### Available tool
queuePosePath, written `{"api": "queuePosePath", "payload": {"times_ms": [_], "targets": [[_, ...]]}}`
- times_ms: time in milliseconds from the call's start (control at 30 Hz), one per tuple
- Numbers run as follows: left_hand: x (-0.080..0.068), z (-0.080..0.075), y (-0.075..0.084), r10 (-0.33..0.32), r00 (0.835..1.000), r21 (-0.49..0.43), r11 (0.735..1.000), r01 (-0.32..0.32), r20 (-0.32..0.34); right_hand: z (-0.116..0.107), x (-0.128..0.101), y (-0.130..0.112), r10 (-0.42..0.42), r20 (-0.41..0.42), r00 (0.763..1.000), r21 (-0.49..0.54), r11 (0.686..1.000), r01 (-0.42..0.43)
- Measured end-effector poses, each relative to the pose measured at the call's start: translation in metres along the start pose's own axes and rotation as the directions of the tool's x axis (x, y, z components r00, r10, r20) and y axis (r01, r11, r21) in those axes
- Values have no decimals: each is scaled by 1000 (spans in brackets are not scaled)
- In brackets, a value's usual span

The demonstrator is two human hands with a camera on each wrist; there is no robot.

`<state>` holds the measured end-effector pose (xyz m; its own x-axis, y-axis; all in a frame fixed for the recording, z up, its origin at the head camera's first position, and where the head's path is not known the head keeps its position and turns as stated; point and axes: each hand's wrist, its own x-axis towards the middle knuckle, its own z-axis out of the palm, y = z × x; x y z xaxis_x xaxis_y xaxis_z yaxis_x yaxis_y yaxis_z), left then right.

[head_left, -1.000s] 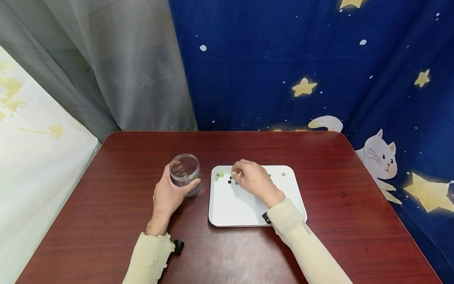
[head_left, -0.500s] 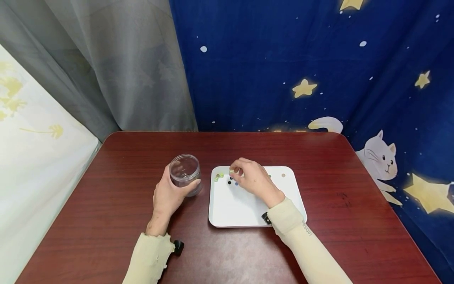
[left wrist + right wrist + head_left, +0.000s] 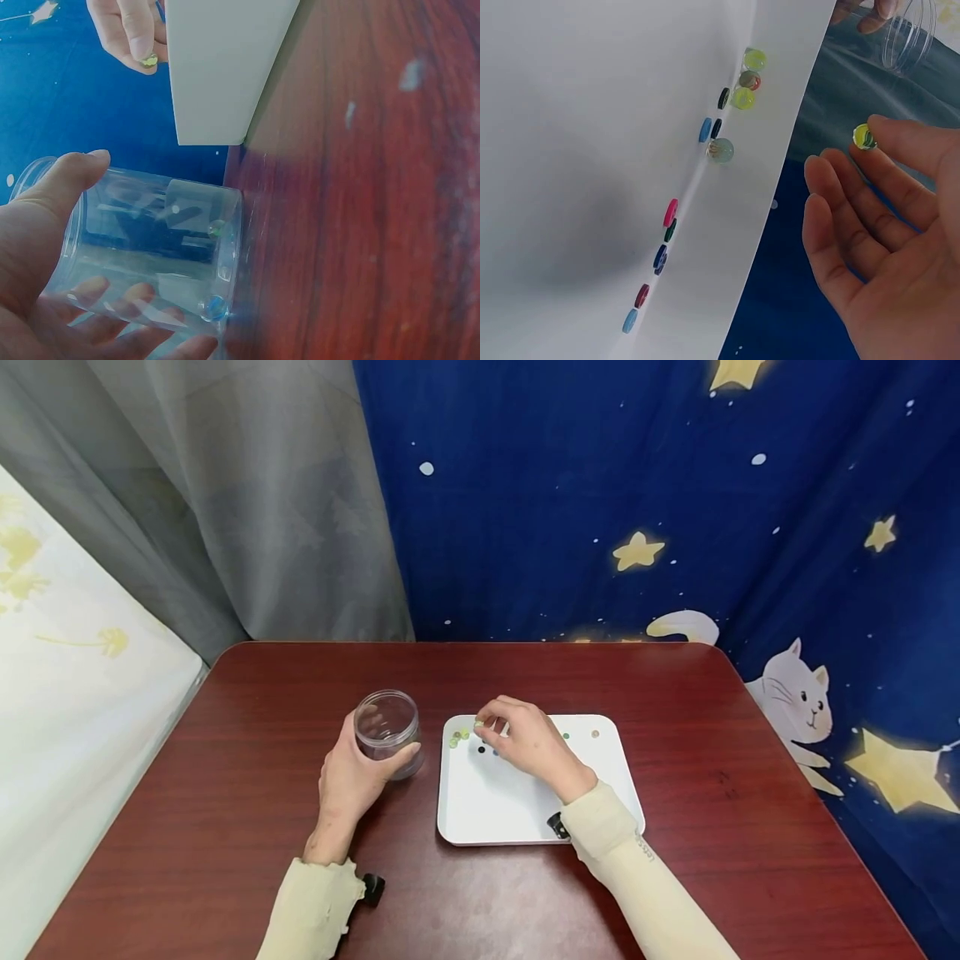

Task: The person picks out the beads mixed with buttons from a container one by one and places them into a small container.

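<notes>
**Marble pinched above the tray, jar steadied beside it**

The right hand [image 3: 528, 745] hangs over the far left part of the white tray [image 3: 600, 793], thumb and forefinger closed on a yellow-green marble [image 3: 864, 136]; the other fingers [image 3: 832, 217] lie loosely spread and hold nothing. The marble is lifted clear of the tray floor, near the tray's far left corner.

The left hand [image 3: 351, 777] sits just left of the tray, fingers and thumb wrapped round the clear plastic jar [image 3: 386, 727], which stands upright on the table with its mouth open. The left wrist view shows two marbles [image 3: 215, 306] lying at the jar's bottom.

On the tray, close under the right hand, a small cluster of marbles [image 3: 744, 79] lies by the far left corner, with one pale marble [image 3: 721, 150] a little apart from it. Flat coloured discs [image 3: 669, 214], blue, black, pink and red, are strewn along the tray's far side, running rightward from the cluster.

The tray rests on a dark red wooden table [image 3: 247, 827]. Beyond the tray hangs a blue star-and-cat cloth [image 3: 675, 510], with a grey curtain [image 3: 225, 510] to its left.
</notes>
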<state>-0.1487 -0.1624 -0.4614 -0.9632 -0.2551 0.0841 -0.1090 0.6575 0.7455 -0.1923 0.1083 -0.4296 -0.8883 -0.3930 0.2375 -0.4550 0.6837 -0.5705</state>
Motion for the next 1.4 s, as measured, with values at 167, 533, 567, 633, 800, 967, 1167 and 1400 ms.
{"api": "queuePosePath", "payload": {"times_ms": [167,533,567,633,800,967,1167,1400], "targets": [[-1,0,-1,7,1000,7,1000,-7,1,2,-1,-1,-18,-17,1000,15,1000,18],[0,1,-2,17,1000,-5,1000,-17,-6,1,-1,-3,-28,-24,999,32,999,28],[0,1,-2,18,1000,-5,1000,-18,-7,0,-1,-3,-27,-24,999,31,999,28],[0,1,-2,21,1000,-7,1000,-21,-8,0,-1,-3,-25,-24,999,30,999,26],[0,1,-1,22,1000,-7,1000,-22,-10,-2,0,-2,-35,-26,999,29,999,35],[-1,0,-1,16,1000,0,1000,-16,-9,-3,1,-2,-38,-21,999,24,999,39],[0,0,-2,16,1000,-6,1000,-16,-6,-5,1,-6,-47,-21,999,22,999,48],[0,1,-2,21,1000,-18,1000,-22,-7,-6,1,-8,-46,-22,999,20,999,46]]}}
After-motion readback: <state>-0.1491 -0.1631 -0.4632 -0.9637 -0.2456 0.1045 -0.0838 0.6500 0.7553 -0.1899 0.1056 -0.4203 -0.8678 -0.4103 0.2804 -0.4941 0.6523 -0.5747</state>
